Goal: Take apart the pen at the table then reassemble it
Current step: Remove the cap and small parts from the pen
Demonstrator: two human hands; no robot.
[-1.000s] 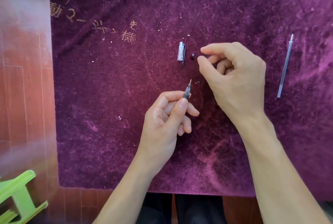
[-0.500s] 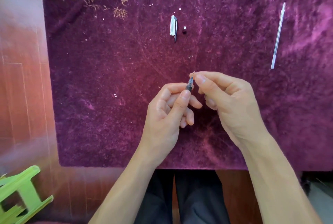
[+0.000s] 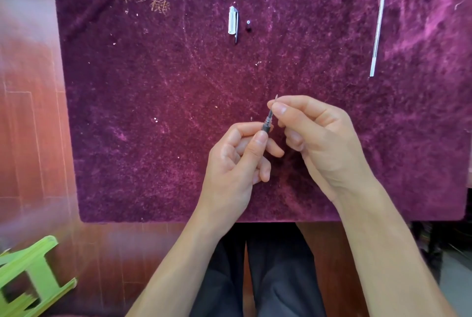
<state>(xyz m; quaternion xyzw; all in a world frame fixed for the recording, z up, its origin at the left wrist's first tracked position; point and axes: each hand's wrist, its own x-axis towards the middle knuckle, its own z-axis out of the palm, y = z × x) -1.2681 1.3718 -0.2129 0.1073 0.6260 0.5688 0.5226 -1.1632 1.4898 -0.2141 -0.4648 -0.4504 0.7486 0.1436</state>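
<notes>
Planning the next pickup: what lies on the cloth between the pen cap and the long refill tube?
Head view: only a small dark end plug, close beside the clear pen cap; bare purple velvet cloth runs to the thin refill tube.

Pen cap [image 3: 233, 21] lay on surface [image 3: 143, 112], far centre; small end plug [image 3: 248, 25] just right of it. Refill [image 3: 377, 33] lay far right, well apart. Pen tip section [image 3: 268, 122] sat between left hand [image 3: 237, 161] and right hand [image 3: 321, 138], near centre. Stool [image 3: 28, 276] stood on floor, near left.

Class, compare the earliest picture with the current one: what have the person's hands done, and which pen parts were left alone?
The right hand came back from near the small black piece toward the left hand and pinched the tip of the pen section that the left hand holds. Unchanged: the left hand's grip, and the cap, black piece and refill lying on the purple cloth.
</notes>
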